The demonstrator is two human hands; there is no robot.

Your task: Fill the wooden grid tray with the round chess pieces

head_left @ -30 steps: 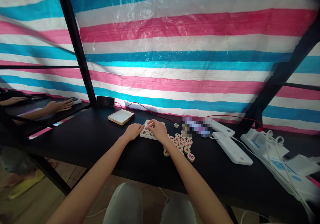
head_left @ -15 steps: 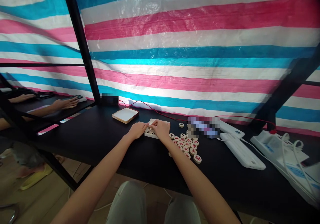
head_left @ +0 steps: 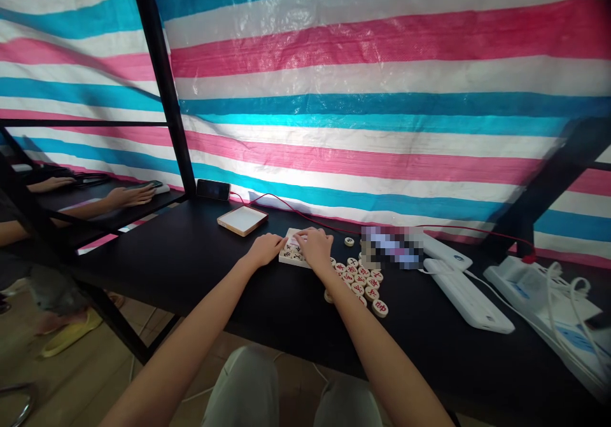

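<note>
Discs (head_left: 288, 254) lie in the white box (head_left: 293, 262), left hand (head_left: 265, 250) touching its side, right hand (head_left: 316, 248) over it, grips unclear.

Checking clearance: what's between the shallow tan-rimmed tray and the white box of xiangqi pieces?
Head view: black tabletop beside the tray, then the left hand, fingers at the left edge of the white box. Nothing else shows there.

Striped pink, white and blue on sheeting (head_left: 344, 115)
Marked red on pale pieces (head_left: 360, 280), black inside the white box (head_left: 293, 262); plain black across the table (head_left: 191, 249).
</note>
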